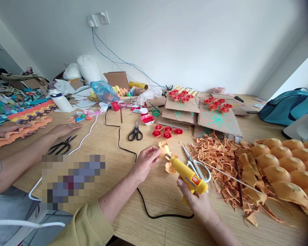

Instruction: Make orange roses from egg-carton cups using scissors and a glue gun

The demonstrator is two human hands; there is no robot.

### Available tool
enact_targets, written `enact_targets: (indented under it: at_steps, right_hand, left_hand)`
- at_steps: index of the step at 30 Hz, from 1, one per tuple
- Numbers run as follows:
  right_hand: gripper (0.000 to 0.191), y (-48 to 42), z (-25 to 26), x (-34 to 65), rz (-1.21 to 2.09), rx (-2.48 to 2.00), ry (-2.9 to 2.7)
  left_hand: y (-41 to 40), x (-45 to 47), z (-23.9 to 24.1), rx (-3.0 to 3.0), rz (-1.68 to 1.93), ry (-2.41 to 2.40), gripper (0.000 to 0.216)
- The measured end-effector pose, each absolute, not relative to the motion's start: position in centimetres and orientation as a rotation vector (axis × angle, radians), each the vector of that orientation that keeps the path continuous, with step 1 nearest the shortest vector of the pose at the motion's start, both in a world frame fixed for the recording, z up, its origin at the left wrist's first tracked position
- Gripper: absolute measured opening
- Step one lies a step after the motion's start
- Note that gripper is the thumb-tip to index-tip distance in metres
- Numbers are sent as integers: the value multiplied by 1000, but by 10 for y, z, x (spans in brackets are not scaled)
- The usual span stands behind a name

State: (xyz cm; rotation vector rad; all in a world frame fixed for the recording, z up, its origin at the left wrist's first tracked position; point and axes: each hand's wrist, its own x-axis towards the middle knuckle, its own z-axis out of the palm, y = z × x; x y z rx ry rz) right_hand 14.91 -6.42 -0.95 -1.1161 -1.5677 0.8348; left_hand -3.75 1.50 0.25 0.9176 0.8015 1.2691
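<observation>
My left hand (pixel 145 164) pinches a petal-shaped orange egg-carton flower (pixel 164 149) between thumb and fingers above the table. My right hand (pixel 196 200) is wrapped round the handle of a yellow glue gun (pixel 187 172). The gun's nozzle points left and meets the flower, or lies just in front of it; I cannot tell which. Below the nozzle lies another orange cut-out flower (pixel 170 168). White-handled scissors (pixel 199 169) rest open just right of the gun. Several red painted roses (pixel 166 131) stand on the table beyond my hands.
Orange carton scraps (pixel 218 164) and an orange egg tray (pixel 284 160) spread to the right. Black scissors (pixel 135 132) and a bowl of red paint (pixel 147 119) lie ahead. More roses sit on cardboard (pixel 218 118). A black cord (pixel 154 215) crosses the table. A co-worker's arm (pixel 28 153) reaches in from the left.
</observation>
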Motion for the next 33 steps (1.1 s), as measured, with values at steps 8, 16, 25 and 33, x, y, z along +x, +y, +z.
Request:
enact_targets:
  at_steps: [8, 16, 25, 33]
  right_hand:
    - [28, -64, -14, 150, 805, -1104, -1587]
    - [27, -63, -14, 147, 798, -1102, -1625]
    - [30, -63, -21, 148, 822, -1159, -1640]
    - [30, -63, -17, 148, 814, -1180, -1633]
  left_hand:
    - [15, -37, 3, 936, 1275, 801, 31]
    - [16, -38, 1, 918, 1276, 784, 27]
    - [15, -35, 6, 836, 1291, 787, 31]
    - [14, -35, 8, 772, 1279, 762, 30]
